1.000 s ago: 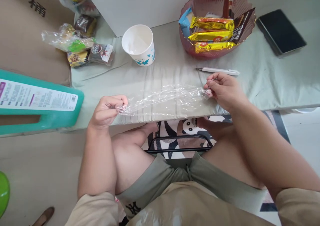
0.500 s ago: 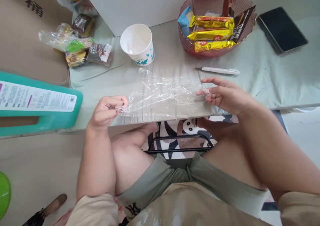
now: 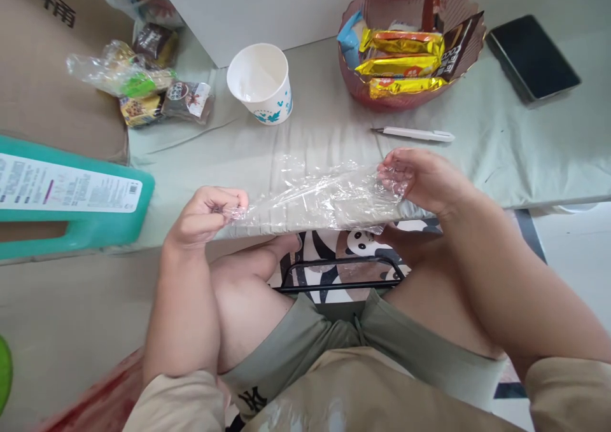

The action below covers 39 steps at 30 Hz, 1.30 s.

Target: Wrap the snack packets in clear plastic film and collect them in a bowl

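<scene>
A crinkled sheet of clear plastic film [image 3: 324,196] stretches between my two hands, just above the table's front edge. My left hand [image 3: 207,212] is closed on its left end, fingers curled into a fist. At the other end, my right hand [image 3: 420,177] grips the film with bent fingers bunched together. Beyond the film stands a white paper cup [image 3: 270,104] with blue leaf prints, upright; its inside looks bare. A white pen-like craft knife [image 3: 415,134] lies just past my right hand, its dark tip pointing left.
A pink glass bowl [image 3: 353,85] of wrapped snacks stands at the back, with a black phone [image 3: 534,56] to its right. Packaged snacks [image 3: 186,101] lie at back left. A teal jug [image 3: 143,203] lies at the left edge, beside a cardboard box [image 3: 57,88].
My right hand's fingers have closed in on the film, from spread to bunched. The film's far edge has come down nearer to me. My left hand stays closed, nearly in place.
</scene>
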Each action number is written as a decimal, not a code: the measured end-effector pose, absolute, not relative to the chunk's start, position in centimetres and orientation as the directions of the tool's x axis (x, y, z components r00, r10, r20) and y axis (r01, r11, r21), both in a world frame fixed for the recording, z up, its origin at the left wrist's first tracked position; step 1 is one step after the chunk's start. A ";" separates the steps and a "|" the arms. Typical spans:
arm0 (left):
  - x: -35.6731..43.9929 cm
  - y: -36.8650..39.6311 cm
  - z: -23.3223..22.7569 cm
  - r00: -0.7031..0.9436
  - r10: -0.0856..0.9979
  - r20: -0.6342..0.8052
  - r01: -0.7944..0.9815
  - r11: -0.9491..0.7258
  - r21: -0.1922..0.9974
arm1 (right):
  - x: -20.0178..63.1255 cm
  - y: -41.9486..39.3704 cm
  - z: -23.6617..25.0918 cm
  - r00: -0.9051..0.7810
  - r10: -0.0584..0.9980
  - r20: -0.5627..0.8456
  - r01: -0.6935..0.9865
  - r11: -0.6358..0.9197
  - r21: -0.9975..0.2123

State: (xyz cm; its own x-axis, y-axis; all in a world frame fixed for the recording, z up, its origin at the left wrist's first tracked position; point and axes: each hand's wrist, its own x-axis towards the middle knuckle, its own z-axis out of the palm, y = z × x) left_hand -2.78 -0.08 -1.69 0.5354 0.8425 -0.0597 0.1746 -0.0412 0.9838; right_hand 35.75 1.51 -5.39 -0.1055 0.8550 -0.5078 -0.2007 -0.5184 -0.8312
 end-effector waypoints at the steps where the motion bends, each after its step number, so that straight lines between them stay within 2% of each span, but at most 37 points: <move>1: -2.7 -0.1 -1.6 0.544 0.837 -0.059 0.174 -0.044 0.984 | 35.7 1.5 -5.4 -0.076 0.854 -0.514 -0.213 -0.518 -0.829; 5: -2.4 -0.3 -0.9 0.571 0.820 -0.031 0.148 -0.065 0.987 | 35.5 1.6 -5.3 0.040 0.855 -0.517 -0.234 -0.495 -0.837; 8: -2.2 -0.5 -0.5 0.576 0.817 -0.039 0.130 -0.044 0.991 | 35.6 1.7 -5.6 0.137 0.875 -0.464 -0.203 -0.434 -0.878; 14: -2.3 -0.6 -0.6 0.577 0.814 -0.071 0.142 -0.015 0.990 | 36.4 2.2 -6.9 0.201 0.916 -0.347 -0.118 -0.329 -0.937; 16: -2.5 -0.5 -0.9 0.586 0.810 -0.030 0.105 -0.039 0.994 | 36.5 2.1 -6.6 0.318 0.922 -0.222 -0.042 -0.220 -0.975; 18: -2.4 -0.5 -1.1 0.566 0.824 0.001 0.084 -0.059 0.995 | 36.2 1.4 -5.9 0.427 0.904 0.001 0.085 -0.039 -0.996; 19: -2.3 -0.4 -1.2 0.555 0.832 0.008 0.079 -0.063 0.995 | 36.0 0.8 -5.5 0.430 0.896 0.109 0.139 0.053 -0.989; 21: -2.0 -0.4 -1.4 0.539 0.843 0.002 0.081 -0.055 0.995 | 35.3 -0.6 -4.8 0.283 0.935 0.214 0.174 0.169 -0.970; 23: -1.6 -0.3 -1.6 0.539 0.842 -0.019 0.086 -0.033 0.996 | 34.5 -1.8 -4.4 -0.015 0.987 0.159 0.189 0.159 -0.969; 25: -1.3 -0.2 -1.8 0.531 0.846 -0.035 0.082 -0.010 0.997 | 33.8 -2.4 -4.3 -0.261 0.962 0.075 0.298 0.154 -0.942; 28: -1.3 -0.1 -2.0 0.490 0.868 -0.080 0.106 0.033 0.994 | 33.4 -2.5 -4.3 -0.378 0.922 0.079 0.404 0.242 -0.882; 31: -1.5 -0.1 -1.9 0.474 0.872 -0.121 0.142 0.060 0.988 | 34.0 -2.8 -3.6 -0.297 0.950 0.099 0.375 0.212 -0.902; 34: -1.5 -0.2 -1.9 0.482 0.870 -0.105 0.175 0.022 0.984 | 35.0 -3.5 -2.4 -0.114 0.991 0.075 0.320 0.108 -0.941; 37: -0.6 -0.1 -2.6 0.463 0.885 -0.046 0.186 -0.047 0.981 | 35.5 -3.8 -1.7 0.114 0.991 0.076 0.115 0.063 -0.991; 39: 0.4 0.2 -3.6 0.363 0.932 0.011 0.128 -0.062 0.990 | 35.6 -3.6 -1.7 0.225 0.973 0.047 -0.051 0.060 -0.997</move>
